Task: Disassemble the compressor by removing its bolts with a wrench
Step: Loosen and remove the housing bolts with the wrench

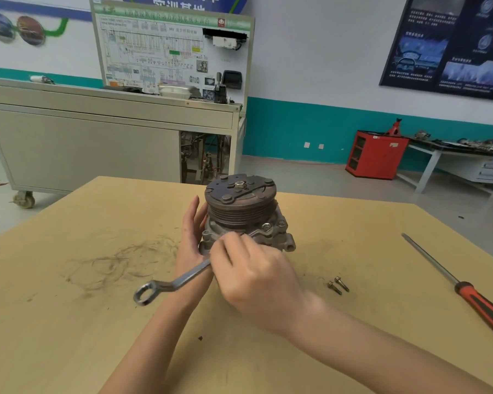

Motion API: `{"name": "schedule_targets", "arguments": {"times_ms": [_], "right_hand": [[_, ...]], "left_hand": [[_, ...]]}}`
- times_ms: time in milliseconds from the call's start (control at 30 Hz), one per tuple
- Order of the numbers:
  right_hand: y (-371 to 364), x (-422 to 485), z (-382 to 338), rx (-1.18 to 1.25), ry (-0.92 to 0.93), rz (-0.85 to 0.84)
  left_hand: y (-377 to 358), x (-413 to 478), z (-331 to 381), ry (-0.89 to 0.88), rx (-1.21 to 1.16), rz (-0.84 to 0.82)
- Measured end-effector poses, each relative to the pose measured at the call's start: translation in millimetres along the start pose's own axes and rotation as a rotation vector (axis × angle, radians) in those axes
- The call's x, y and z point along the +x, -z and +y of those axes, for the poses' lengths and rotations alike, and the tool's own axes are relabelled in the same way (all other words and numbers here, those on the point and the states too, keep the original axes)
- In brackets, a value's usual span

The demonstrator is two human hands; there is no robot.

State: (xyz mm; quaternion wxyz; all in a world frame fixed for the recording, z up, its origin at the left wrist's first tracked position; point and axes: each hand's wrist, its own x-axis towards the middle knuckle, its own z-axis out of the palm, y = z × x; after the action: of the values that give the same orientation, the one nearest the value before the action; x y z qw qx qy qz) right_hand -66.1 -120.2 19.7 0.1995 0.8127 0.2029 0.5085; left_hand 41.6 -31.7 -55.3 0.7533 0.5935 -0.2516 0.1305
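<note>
Right hand (251,277) is closed around the middle of the wrench (180,280), with the fingers curled over its shaft. One ring end of the wrench sits on a bolt head (266,227) at the front edge of the compressor (239,220). The other ring end sticks out to the front left of the compressor; whether it touches the table (69,336) I cannot tell.

Left hand (190,237) lies flat against the left side of the compressor, with the fingers straight and pointing up, touching the metal body.

The compressor stands upright on the table, with its dark grooved pulley (241,206) on top and a nut (238,184) in the middle of the pulley face.

Two loose bolts (337,285) lie side by side on the table to the front right of the compressor, apart from it. Further to the right of the compressor lies a long screwdriver (467,291) with a red and black handle. Left of the compressor, the table carries dark scratch marks (117,263).
</note>
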Motion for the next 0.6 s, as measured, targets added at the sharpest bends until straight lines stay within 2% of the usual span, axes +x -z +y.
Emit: {"name": "schedule_targets", "arguments": {"times_ms": [67,100,133,233,267,333,400,467,533,600], "right_hand": [[-0.8,-15.6,16.4,0.171,0.018,0.076],[-0.8,-25.6,26.0,0.358,-0.049,0.126],[-0.5,-34.5,35.7,0.630,-0.195,0.169],[-4.6,-46.7,67.9,1.525,-0.819,0.194],[-10.5,-45.8,80.2,1.721,-0.947,0.143],[-25.7,-37.8,102.2,1.967,-1.094,0.005],[-38.1,-25.3,117.9,2.049,-1.194,-0.164],[-42.2,-15.5,130.2,2.012,-1.183,-0.278],[-32.9,-7.7,140.4,1.886,-1.110,-0.250],[-14.5,-3.9,140.6,1.595,-1.002,-0.134]], "left_hand": [[2.7,-2.1,0.9,-0.009,0.048,-0.040],[3.0,-3.0,2.0,-0.004,0.060,-0.050],[2.9,-3.7,3.3,0.005,0.066,-0.049],[2.2,-5.0,6.5,0.024,0.094,-0.030],[2.0,-5.1,7.0,0.030,0.100,-0.026],[1.6,-5.0,7.8,0.042,0.096,-0.023],[2.1,-4.8,7.2,0.047,0.098,-0.024],[2.1,-5.3,7.5,0.046,0.109,-0.022],[2.5,-6.1,8.2,0.044,0.116,-0.020],[2.1,-6.7,10.0,0.045,0.108,-0.017]]}}
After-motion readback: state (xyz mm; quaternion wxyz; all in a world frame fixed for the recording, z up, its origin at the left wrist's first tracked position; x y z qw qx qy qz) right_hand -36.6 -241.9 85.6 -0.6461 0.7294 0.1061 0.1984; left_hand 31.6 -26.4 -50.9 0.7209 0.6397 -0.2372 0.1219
